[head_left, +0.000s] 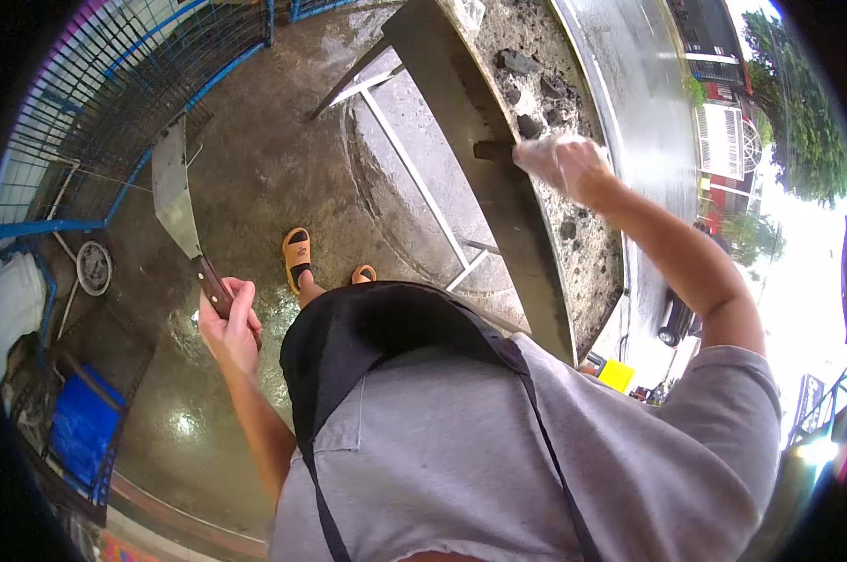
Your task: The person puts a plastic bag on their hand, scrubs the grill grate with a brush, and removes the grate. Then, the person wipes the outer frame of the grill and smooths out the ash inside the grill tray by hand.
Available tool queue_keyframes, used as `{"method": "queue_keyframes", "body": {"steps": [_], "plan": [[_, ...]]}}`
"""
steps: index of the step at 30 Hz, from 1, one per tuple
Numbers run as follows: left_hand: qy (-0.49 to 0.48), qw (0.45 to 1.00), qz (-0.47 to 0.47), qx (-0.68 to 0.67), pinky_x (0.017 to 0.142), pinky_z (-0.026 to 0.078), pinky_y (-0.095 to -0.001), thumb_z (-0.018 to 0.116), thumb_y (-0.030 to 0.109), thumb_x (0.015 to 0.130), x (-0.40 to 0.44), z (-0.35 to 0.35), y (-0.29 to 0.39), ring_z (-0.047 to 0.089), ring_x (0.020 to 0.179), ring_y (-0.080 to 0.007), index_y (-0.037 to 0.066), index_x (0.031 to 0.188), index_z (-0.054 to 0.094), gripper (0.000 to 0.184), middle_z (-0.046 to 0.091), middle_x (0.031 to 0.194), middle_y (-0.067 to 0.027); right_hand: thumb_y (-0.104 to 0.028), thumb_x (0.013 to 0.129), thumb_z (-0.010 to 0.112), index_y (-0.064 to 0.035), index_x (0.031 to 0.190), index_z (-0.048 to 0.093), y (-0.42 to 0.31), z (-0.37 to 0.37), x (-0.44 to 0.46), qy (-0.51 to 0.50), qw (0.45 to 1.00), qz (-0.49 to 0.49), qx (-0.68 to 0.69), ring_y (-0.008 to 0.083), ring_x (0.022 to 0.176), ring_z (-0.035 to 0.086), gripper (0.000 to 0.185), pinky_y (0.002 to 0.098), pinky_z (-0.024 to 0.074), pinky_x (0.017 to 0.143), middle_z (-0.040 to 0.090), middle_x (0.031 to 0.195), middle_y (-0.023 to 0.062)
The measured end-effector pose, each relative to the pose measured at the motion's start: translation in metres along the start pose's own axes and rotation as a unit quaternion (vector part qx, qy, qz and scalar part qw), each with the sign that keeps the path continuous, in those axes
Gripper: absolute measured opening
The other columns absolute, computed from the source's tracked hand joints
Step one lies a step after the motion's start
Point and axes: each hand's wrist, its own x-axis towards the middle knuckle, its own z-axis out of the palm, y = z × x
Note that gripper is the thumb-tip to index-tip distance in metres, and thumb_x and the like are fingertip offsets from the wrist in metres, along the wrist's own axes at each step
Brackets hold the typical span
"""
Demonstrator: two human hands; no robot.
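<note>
At the left, my left hand (231, 323) is closed round the wooden handle of a metal spatula (173, 192), whose wide blade points up and away from me. My right hand (566, 167), covered by a clear plastic glove or bag, is over the edge of a long metal grill trough (512, 201). Its fingers are pressed together beside a short dark bar (493, 150) at the trough's side; whether they grip it cannot be made out. Grey ash and black charcoal pieces (552, 87) lie in the trough.
Blue wire racks (194, 56) stand at the upper left. A blue container (86, 421) is at the lower left, a round dish (94, 267) above it. Metal legs (414, 173) stand under the trough on the wet floor. A yellow object (616, 376) is near the trough's near end.
</note>
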Motion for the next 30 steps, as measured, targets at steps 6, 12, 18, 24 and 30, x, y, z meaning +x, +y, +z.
{"method": "queue_keyframes", "body": {"steps": [6,12,18,24,30], "plan": [[-0.001,1.000,0.030,-0.010,0.035,0.023,-0.0211,0.065,0.017,0.086,-0.003,0.001,0.005,0.037,0.037,-0.0047,0.006,0.090,0.056,0.015,0.043,0.051,0.0034,-0.024,0.098,0.049,-0.0016,0.093,0.060,-0.002,-0.042,0.037,0.007,0.980,0.027,-0.199,0.0130,0.049,0.057,0.026,0.0229,0.0490,0.037,0.056,0.063,0.0075],[0.009,1.000,0.001,-0.027,0.036,0.024,-0.0209,0.066,0.013,0.086,-0.006,-0.001,0.011,0.038,0.037,-0.0050,0.006,0.088,0.055,0.013,0.044,0.052,0.0034,-0.022,0.098,0.043,-0.0083,0.083,0.054,-0.006,-0.029,0.089,-0.093,0.982,0.054,-0.157,0.0161,0.050,0.053,0.022,0.0301,0.0493,0.040,0.051,0.060,0.0090],[0.034,0.998,0.048,0.023,0.036,0.025,-0.0215,0.067,0.017,0.085,-0.002,-0.005,0.001,0.038,0.038,-0.0048,0.006,0.091,0.056,0.017,0.045,0.053,0.0028,-0.021,0.089,0.056,-0.0119,0.096,0.059,-0.028,0.001,0.143,-0.236,0.939,0.043,-0.248,0.0209,0.076,0.064,0.012,0.0300,0.0533,0.059,0.062,0.079,0.0083],[0.059,0.998,-0.001,0.001,0.037,0.026,-0.0215,0.067,0.014,0.085,-0.006,-0.013,-0.002,0.039,0.039,-0.0050,0.005,0.089,0.055,0.015,0.046,0.057,0.0032,-0.020,0.084,0.058,-0.0128,0.092,0.063,-0.010,0.008,0.176,-0.129,0.968,0.038,-0.212,0.0231,0.073,0.067,0.012,0.0376,0.0558,0.059,0.067,0.081,0.0055],[0.064,0.997,0.036,-0.004,0.035,0.024,-0.0211,0.067,0.016,0.086,-0.005,-0.013,-0.005,0.036,0.036,-0.0047,0.007,0.088,0.056,0.014,0.045,0.050,0.0031,-0.020,0.087,0.055,-0.0093,0.090,0.064,-0.042,0.047,0.063,-0.286,0.917,-0.102,-0.258,0.0241,0.076,0.065,0.014,0.0371,0.0541,0.065,0.065,0.080,0.0101]]}}
